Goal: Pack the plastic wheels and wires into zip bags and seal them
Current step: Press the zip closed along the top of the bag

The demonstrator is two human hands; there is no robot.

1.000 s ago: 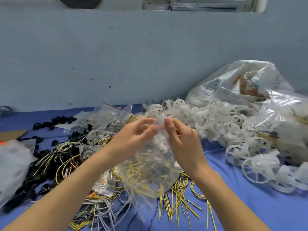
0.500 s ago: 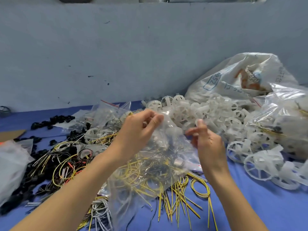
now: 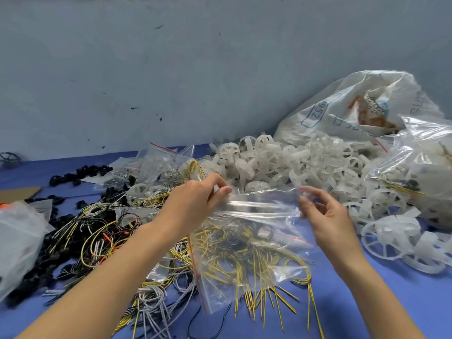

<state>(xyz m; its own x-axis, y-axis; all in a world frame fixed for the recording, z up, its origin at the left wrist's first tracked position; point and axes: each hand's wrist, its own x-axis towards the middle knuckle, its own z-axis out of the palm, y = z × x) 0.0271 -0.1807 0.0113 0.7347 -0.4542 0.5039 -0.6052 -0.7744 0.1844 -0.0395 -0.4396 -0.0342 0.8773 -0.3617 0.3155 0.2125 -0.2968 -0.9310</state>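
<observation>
My left fingers (image 3: 221, 191) pinch the bag (image 3: 259, 216) mouth; right fingers (image 3: 310, 192) at far corner, grip unclear. Seal may gap if wires (image 3: 244, 255) crowd it.

Black wheel (image 3: 9, 159) cut by left edge; filled bag (image 3: 420, 172) by right.

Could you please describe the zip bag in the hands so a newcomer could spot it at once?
On the blue table, in front of the heap of white plastic wheels, a clear zip bag is held by its top edge between the left hand and the right hand. Unlike the bags lying around, it alone is in hand, packed with yellow wires.
</observation>
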